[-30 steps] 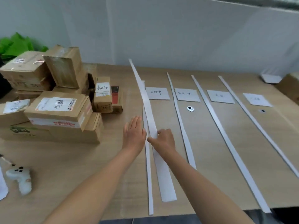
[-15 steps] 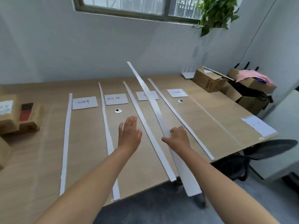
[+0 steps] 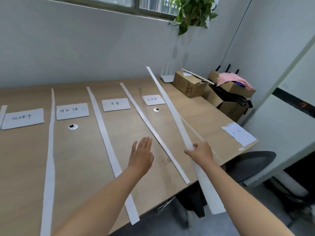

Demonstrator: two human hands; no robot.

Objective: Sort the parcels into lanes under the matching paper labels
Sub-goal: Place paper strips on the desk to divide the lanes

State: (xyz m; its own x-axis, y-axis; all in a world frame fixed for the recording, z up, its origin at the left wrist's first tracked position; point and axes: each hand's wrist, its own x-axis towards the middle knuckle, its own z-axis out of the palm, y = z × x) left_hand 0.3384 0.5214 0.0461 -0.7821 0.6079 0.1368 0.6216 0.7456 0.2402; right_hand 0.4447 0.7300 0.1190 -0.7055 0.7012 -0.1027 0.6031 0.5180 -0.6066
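- A wooden table point(image 3: 204, 126) carries four labels point(image 3: 115, 104), with laid strips point(image 3: 105, 133) marking lanes between them.
- The right grip point(image 3: 201, 152) pinches a loose strip point(image 3: 170, 106) near mid-length, above the table's right side.
- The left grip point(image 3: 142, 155) is spread flat and holds nothing.
- The loose strip looks light and floppy, so a mid-length hold suits it and the ends will likely sag.

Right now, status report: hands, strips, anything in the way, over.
Left hand open over table. Right hand pinching long paper strip, held above table. Labels down, no parcels under them.

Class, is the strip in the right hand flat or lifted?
Lifted: right hand grips the strip, its near end hanging past the table edge.
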